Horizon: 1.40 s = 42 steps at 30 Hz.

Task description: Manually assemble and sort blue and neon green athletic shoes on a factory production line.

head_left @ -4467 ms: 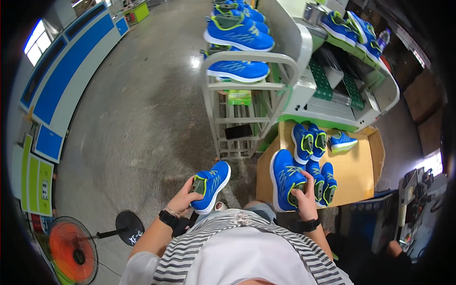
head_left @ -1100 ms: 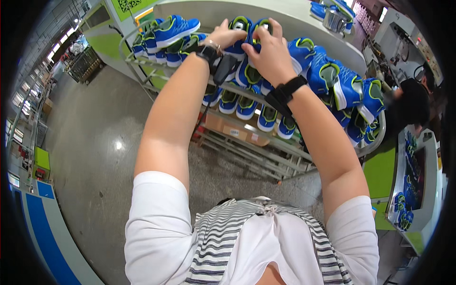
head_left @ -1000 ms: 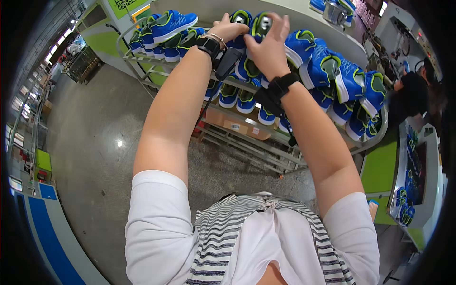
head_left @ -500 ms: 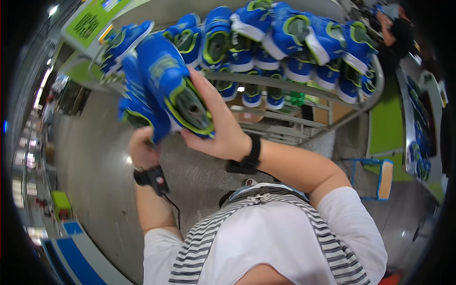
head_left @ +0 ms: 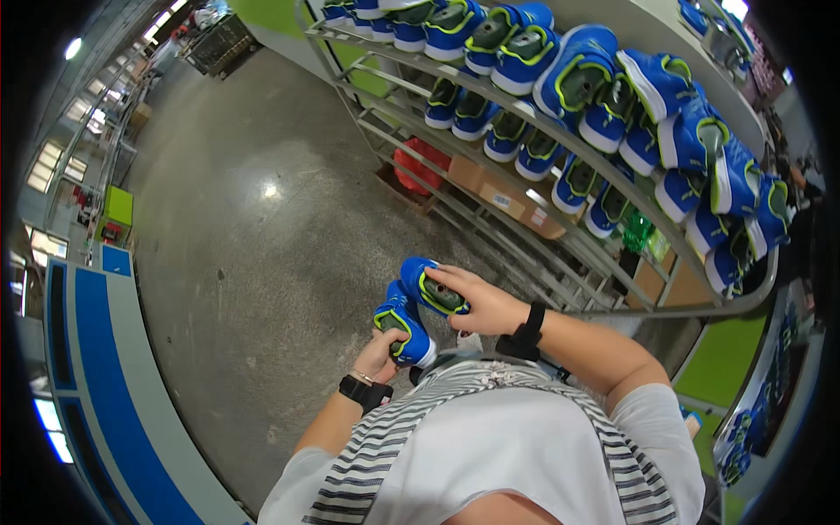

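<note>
My right hand point(head_left: 483, 304) grips a blue sneaker with lime trim point(head_left: 431, 287) by its collar, low in front of my chest. Just below it, my left hand point(head_left: 378, 354) holds a second matching blue sneaker point(head_left: 402, 324), sole side turned toward me. Both wrists wear black bands. The two shoes sit close together, almost touching, above the grey concrete floor point(head_left: 245, 245).
A curved metal rack point(head_left: 612, 188) with several blue and lime sneakers in two rows runs across the upper right. Cardboard boxes point(head_left: 512, 197) and a red bag point(head_left: 418, 164) lie under it. A blue and white wall panel point(head_left: 96, 367) lines the left.
I have taken two sneakers off the rack and brought them down from overhead to chest level. My view has swung away from the shelf toward the floor.
</note>
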Available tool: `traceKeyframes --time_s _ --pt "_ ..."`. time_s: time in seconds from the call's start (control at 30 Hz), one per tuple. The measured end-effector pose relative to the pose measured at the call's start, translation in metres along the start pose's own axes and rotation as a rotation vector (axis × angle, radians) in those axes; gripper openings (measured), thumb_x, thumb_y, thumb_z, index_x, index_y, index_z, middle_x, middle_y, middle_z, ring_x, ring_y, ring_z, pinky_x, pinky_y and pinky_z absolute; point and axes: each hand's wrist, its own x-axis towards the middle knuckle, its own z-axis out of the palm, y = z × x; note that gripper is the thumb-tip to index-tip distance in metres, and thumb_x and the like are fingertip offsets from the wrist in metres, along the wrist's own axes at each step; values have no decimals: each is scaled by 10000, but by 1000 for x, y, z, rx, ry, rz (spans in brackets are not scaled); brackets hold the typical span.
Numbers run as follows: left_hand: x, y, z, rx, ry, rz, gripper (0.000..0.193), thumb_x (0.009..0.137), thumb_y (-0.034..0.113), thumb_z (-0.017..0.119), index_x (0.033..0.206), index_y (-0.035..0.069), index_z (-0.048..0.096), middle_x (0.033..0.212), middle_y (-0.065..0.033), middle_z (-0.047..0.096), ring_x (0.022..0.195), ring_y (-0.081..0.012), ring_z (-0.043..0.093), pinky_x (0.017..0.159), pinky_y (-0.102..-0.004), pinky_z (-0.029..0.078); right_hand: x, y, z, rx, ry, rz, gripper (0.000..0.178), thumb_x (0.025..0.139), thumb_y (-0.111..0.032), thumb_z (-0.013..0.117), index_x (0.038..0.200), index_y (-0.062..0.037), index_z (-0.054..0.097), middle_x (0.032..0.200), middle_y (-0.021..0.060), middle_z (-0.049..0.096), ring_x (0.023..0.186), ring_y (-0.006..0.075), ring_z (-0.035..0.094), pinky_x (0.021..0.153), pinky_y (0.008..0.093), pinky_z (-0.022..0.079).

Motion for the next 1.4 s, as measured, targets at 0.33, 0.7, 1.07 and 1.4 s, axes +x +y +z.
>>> traceKeyframes --time_s 0.33,0.7,1.07,1.4 --pt "14 68 58 85 106 108 561 822 81 630 1305 82 345 1117 -107 571 940 -247 646 785 -450 571 34 22 -26 247 258 37 844 786 -101 698 1526 -96 292 1484 197 374 1384 301 372 1140 358 290" --pt "84 184 54 -82 127 276 366 820 67 598 1171 34 501 1042 -104 613 894 -247 646 807 -418 547 181 39 -75 549 285 12 809 824 -81 707 1521 -78 296 1394 125 490 1248 199 500 1053 314 389" --pt "208 381 53 281 12 404 718 760 26 657 1379 50 295 1116 -98 532 990 -203 571 818 -346 500 347 59 -86 615 737 -3 790 838 -41 667 1524 -59 277 1395 139 482 1217 206 515 1034 308 400" --pt "249 459 26 532 -161 227 772 737 10 664 1419 34 302 1184 -116 533 1069 -216 550 931 -349 477 387 53 -79 378 812 163 805 869 -91 680 1543 -70 240 1459 174 408 1282 229 462 1066 309 352"
